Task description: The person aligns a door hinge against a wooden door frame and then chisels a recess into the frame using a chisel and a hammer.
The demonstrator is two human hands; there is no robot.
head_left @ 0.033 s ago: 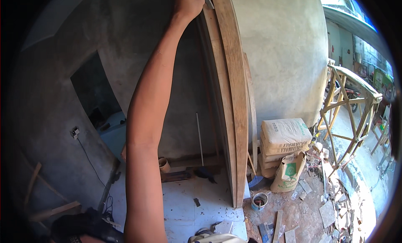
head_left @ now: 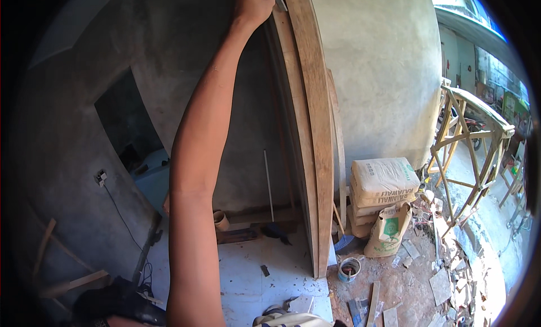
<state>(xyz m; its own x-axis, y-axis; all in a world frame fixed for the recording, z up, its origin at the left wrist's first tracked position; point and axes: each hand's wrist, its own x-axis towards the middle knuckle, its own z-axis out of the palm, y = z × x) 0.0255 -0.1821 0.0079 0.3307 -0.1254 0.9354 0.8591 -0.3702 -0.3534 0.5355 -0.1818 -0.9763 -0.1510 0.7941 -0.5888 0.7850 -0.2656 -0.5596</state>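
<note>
My left hand (head_left: pixel 255 5) is raised to the top edge of the view, with its bare forearm rising from the lower edge. Its fingers look curled, but the upper edge cuts most of them off, so what they grip does not show. Right beside the hand, a short silver-grey strip (head_left: pixel 280 1) lies against the tall wooden frame (head_left: pixel 309 101). Whether the hand holds that strip I cannot tell. The frame stands upright, made of a wide brown timber and a paler one side by side. My right hand is out of sight.
Right of the frame, cement sacks (head_left: pixel 383 178) are stacked, with an opened sack (head_left: pixel 387 231) in front. A small bucket (head_left: pixel 349 269) stands near broken tile pieces (head_left: pixel 441 287). Wooden trestles (head_left: pixel 470 135) stand farther right. A pale rod (head_left: pixel 268 186) leans on the grey back wall (head_left: pixel 248 130).
</note>
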